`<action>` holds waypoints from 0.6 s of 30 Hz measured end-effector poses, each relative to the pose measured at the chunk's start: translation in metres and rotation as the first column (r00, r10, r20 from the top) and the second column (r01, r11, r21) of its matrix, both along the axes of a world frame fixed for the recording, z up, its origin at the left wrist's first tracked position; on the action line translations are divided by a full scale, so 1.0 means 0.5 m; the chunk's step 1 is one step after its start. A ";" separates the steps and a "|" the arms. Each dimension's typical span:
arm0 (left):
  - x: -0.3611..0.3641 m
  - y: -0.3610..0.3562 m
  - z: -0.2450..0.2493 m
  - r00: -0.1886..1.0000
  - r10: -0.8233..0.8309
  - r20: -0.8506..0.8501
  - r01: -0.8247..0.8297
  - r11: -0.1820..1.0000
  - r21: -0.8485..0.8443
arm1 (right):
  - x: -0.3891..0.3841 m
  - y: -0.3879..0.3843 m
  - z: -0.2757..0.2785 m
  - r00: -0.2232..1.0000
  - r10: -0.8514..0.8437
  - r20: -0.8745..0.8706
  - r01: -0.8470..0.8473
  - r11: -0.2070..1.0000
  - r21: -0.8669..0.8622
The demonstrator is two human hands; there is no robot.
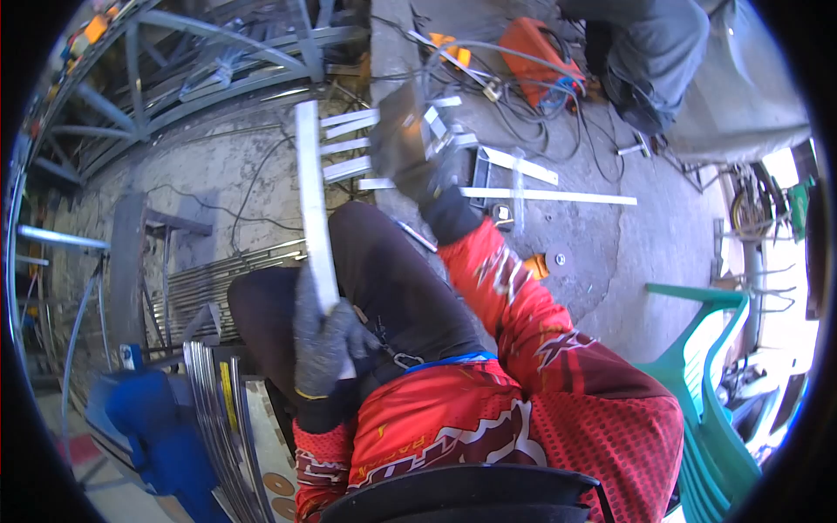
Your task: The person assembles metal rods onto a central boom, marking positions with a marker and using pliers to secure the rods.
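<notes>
My left hand, in a grey glove, is closed around the lower end of a long silver metal bar. The bar runs up from my lap, past my knee. My right hand, also gloved, reaches forward and is smeared by motion. Right at it is a dark, blurred boxy object; I cannot tell whether the hand grips it. Several short silver bars lie side by side between the long bar and that object. A tape measure rests on the floor near my right wrist.
A long thin bar lies on the floor. Cables run around an orange machine, near another person's leg. Stacked green chairs stand at right. Metal rods lie at left, below a steel frame.
</notes>
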State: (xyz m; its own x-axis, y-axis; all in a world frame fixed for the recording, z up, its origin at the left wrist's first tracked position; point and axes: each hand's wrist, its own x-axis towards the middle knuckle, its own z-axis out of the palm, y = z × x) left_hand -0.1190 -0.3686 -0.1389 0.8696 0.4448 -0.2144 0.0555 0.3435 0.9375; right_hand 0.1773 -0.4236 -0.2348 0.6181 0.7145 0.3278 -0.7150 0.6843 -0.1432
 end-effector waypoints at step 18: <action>0.234 0.211 -0.055 0.830 -0.243 -0.502 0.431 0.851 0.300 | -0.340 -0.176 -0.289 0.962 0.052 -0.269 -0.101 0.981 -0.168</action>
State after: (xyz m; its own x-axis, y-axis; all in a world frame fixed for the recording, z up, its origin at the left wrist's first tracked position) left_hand -0.0018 -0.2633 -0.1666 0.8375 0.2667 -0.4769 0.5260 -0.1571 0.8359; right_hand 0.0075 -0.5117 -0.3795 0.6062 0.7950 0.0244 -0.7930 0.6064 -0.0587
